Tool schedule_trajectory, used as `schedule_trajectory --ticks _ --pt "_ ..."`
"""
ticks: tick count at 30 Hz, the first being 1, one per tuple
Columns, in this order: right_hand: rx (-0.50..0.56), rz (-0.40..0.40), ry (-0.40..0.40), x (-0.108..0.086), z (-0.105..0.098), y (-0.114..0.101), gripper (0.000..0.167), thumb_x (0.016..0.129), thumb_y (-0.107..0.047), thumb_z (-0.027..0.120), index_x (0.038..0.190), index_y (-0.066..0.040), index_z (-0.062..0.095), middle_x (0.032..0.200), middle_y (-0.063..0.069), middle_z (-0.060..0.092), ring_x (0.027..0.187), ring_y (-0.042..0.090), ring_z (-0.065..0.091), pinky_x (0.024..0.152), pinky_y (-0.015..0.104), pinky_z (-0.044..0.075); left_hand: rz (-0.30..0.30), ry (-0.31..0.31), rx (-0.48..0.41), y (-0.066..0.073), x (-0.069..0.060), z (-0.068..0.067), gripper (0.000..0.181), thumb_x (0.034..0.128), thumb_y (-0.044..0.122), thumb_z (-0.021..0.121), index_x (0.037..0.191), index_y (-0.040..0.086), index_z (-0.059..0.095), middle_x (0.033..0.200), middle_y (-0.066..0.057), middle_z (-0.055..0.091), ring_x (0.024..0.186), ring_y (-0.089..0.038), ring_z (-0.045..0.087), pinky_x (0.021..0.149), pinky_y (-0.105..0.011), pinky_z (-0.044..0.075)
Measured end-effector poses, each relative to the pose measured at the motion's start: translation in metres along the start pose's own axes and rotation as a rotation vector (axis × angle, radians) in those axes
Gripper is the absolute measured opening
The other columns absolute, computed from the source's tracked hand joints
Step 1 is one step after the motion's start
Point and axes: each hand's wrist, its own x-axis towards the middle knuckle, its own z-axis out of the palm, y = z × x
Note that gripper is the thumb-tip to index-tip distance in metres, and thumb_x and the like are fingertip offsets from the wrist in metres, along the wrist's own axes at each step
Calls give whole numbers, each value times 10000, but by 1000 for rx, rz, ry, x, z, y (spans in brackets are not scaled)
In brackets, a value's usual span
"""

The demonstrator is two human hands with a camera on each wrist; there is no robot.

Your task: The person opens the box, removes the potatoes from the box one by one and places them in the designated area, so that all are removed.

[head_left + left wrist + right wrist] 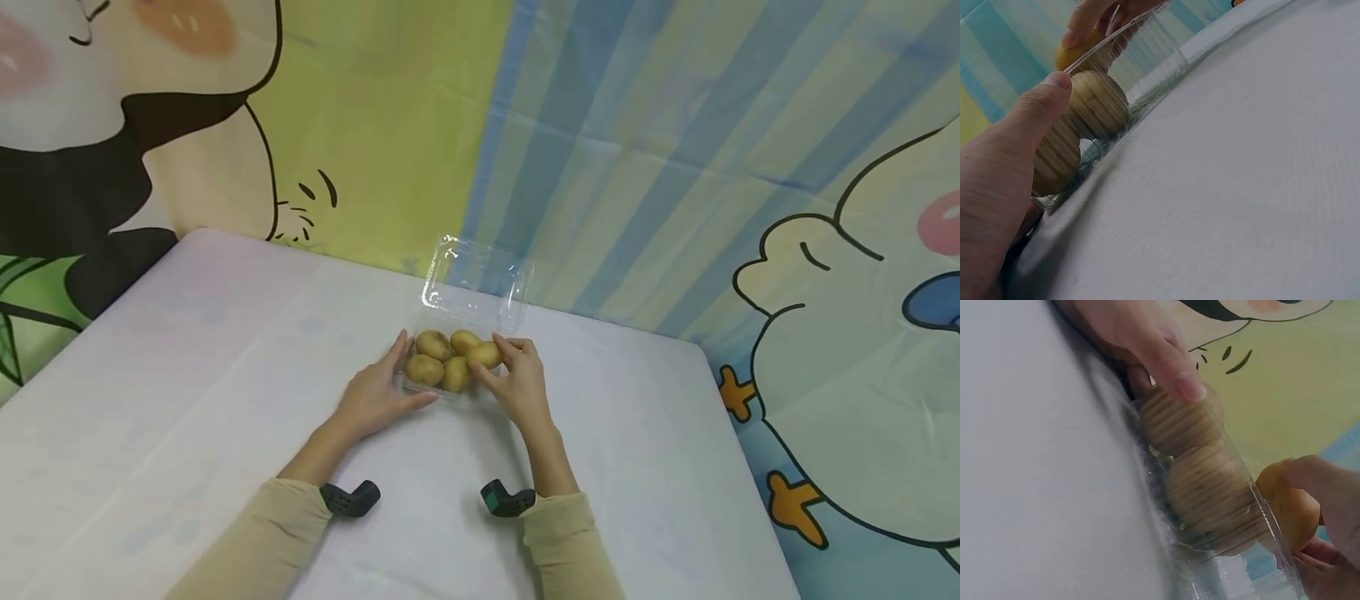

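A clear plastic clamshell box [450,393] stands on the table with its lid [472,279] raised at the back. Several potatoes [425,370] lie inside it. My left hand [375,400] holds the box by its left end, the thumb along the front rim [1054,84] and the fingers round the far side. Between the thumb and fingers of my right hand [521,383] is one potato [485,355], pinched at the right end of the box. In the right wrist view this potato [1288,509] sits at rim height, partly behind the clear wall.
A white cloth covers the table [225,400]. Behind it hangs a printed curtain [637,167] with cartoon figures and blue stripes, close to the raised lid. Each wrist wears a black camera mount [352,500].
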Motion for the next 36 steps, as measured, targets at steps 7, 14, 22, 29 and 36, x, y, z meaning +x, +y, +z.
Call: schedule_trajectory --ticks 7,14,22,29,36 --pt "-73 5 19 -5 0 -4 703 820 -364 737 1348 33 494 1255 192 562 1139 312 574 961 377 507 -7 6 1 1 -1 0 1187 680 742 651 1543 158 82 1544 -34 310 1323 -406 416 1040 -586 371" --pt "-144 12 16 -8 1 -9 686 846 -430 682 1379 -46 483 1311 190 564 1159 327 584 943 402 516 -17 4 11 1 0 -1 1204 667 769 633 1544 182 54 1551 -37 293 1325 -417 407 1037 -594 369" --pt "-202 46 71 -9 10 -13 704 812 -499 696 1353 -81 529 1279 149 605 1154 307 588 959 434 496 -27 -3 -4 2 -1 0 1207 663 774 631 1544 191 48 1553 -31 283 1342 -415 383 1049 -604 348" --pt "-173 87 54 -10 13 -16 713 839 -328 719 1387 21 426 1338 212 529 1239 358 515 1045 468 427 -27 0 0 2 -1 0 1202 665 771 632 1545 194 51 1555 -26 283 1334 -415 395 1046 -595 359" --pt "-152 73 -64 -7 3 -13 769 842 -321 722 1433 21 367 1395 211 473 1266 337 490 1050 436 428 -26 -2 -3 3 -2 -1 1195 670 757 644 1545 190 60 1551 -16 294 1338 -400 398 1045 -593 360"
